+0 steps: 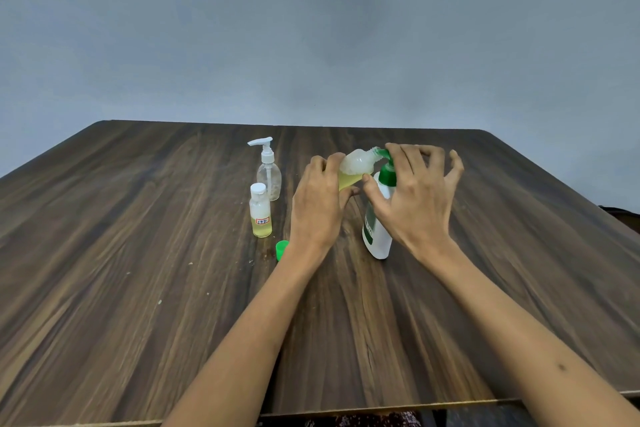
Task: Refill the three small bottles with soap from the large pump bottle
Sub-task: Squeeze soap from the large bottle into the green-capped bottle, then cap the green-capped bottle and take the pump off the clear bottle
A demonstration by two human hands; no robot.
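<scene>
Head view, left to right across the dark wood-grain table. A clear pump bottle with a white pump head stands upright toward the far middle, nearly empty, with only pale residue near its bottom. Just in front of it, closer to the camera, stands a small clear bottle with a white screw cap, holding yellow soap in its lower part, whitish foam above that, and a little red-bordered label on its side. Nearer still, a green cap lies loose on the table, partly hidden by the left wrist.

The left hand grips a third small bottle, fingers curled round its body, holding it tilted with the open neck pointing right. It is clear, with yellow liquid pooled at its lower side and white foam filling the upper part. Its mouth meets the green spout of the large pump bottle, a white bottle with a green pump collar and a green label panel, standing on the table and leaning slightly. The right hand rests over the green pump head with fingers spread and loosely bent; whether it presses down cannot be told.
</scene>
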